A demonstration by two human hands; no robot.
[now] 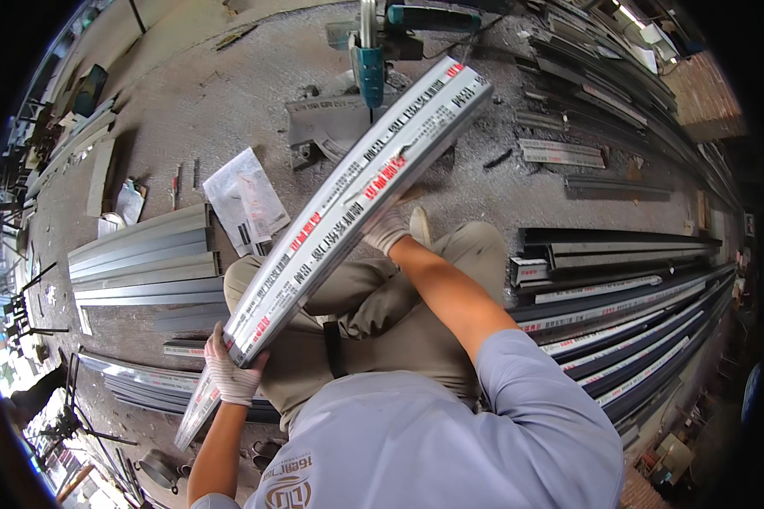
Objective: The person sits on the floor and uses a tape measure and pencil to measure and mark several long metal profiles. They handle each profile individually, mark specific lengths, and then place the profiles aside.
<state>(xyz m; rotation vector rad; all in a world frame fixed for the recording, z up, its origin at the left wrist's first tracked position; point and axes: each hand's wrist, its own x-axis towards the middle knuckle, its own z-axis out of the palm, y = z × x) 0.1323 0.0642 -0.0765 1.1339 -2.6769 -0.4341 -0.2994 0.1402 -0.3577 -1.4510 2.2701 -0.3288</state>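
A long silvery profile bar (pixel 356 199), covered in film with red and black print, lies slantwise across my lap. Its far end rises to the upper right, and its near end passes my left hip. My left hand (pixel 232 369), in a white knit glove, is closed around the bar near its lower end. Further up, my right hand (pixel 385 231), gloved likewise, grips the bar's right edge from below, with most of the fingers hidden behind it. Beyond the bar stands a cut-off saw with a teal handle (pixel 371 76); the bar's far part covers some of its base (pixel 314 127).
Grey profile lengths (pixel 144 267) lie stacked at my left, near paper sheets (pixel 244 199) on the floor. At my right, many dark and film-covered profiles (pixel 628 314) lie in rows. More bars (pixel 577 93) line the far right floor. Thin metal stands (pixel 72 399) are at the left.
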